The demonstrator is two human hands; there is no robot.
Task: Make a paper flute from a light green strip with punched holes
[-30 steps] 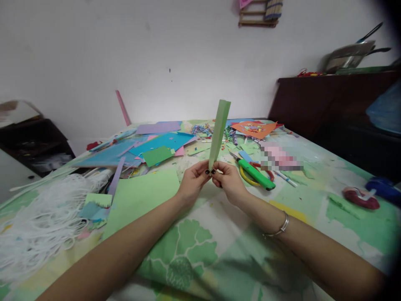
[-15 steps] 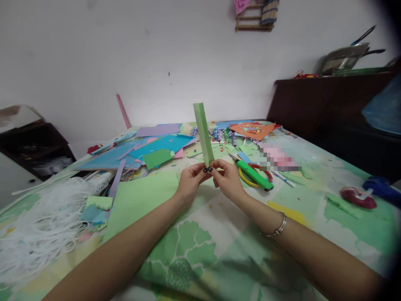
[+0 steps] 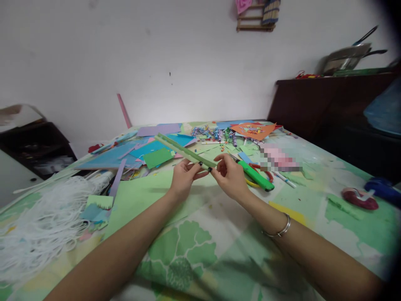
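A long, lengthwise-creased strip of green paper (image 3: 178, 147) slants up to the left, raised above the table. My left hand (image 3: 185, 177) pinches it a little short of its near end, thumb on top. Thumb and fingers of my right hand (image 3: 230, 175) are closed on the near right end. Under and left of my left hand lies a light green sheet of paper (image 3: 140, 196). Just beyond my right hand rests a utility knife with a bright green handle (image 3: 257, 176), on top of scissors with red and yellow handles (image 3: 268, 171).
Coloured paper sheets (image 3: 159, 146) are piled at the back left. White cord (image 3: 53, 221) lies tangled at the left. Curled paper pieces (image 3: 216, 133) and an orange sheet (image 3: 255, 130) are at the back. A dark red tape roll (image 3: 360, 198) sits at the right.
The green paper strip has swung from nearly upright to a low slant leftward. My hands have moved slightly apart, with the left now holding further along the strip.
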